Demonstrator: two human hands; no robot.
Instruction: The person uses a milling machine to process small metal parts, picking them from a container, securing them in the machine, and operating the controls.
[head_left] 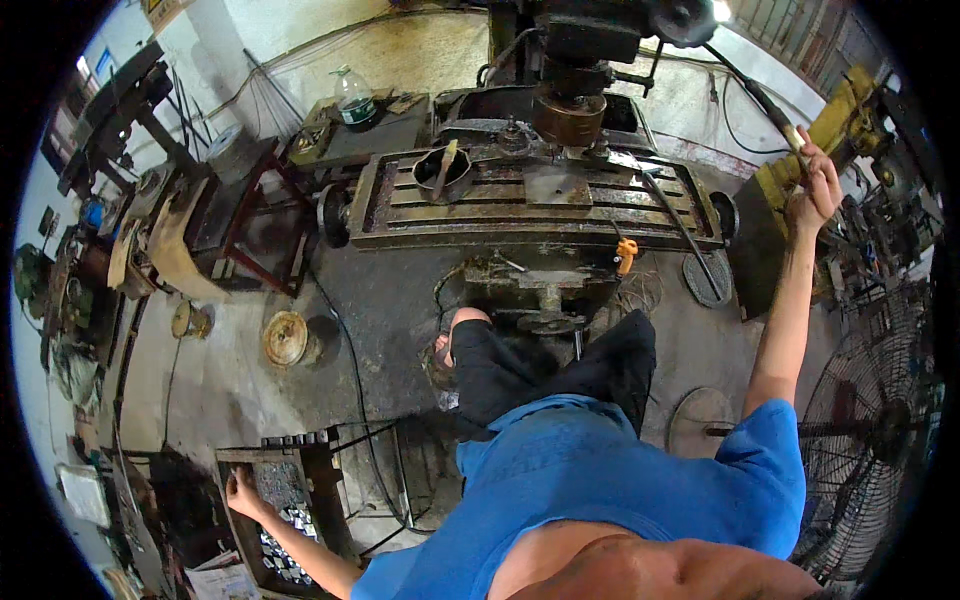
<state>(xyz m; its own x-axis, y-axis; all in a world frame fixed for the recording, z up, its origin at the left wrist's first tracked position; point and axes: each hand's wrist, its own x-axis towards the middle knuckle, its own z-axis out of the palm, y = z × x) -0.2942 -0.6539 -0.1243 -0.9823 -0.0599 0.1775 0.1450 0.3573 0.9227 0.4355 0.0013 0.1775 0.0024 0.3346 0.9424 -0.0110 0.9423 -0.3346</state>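
Right hand (815, 190) clenched on long machine lever (752, 95); left hand (243, 494) reaching into parts tray (300, 455), grasp unclear; overstretched stance risked slipping.

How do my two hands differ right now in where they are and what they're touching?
The left hand is low, resting on the edge of a crate of small metal parts; the right hand is raised high. The left lies on a rim; the right grips a long lever handle. Both arms are extended outward.

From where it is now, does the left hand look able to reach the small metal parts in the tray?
Probably yes: the left hand rests on the rim of the tray, with the small metal parts right beside it and nothing between.
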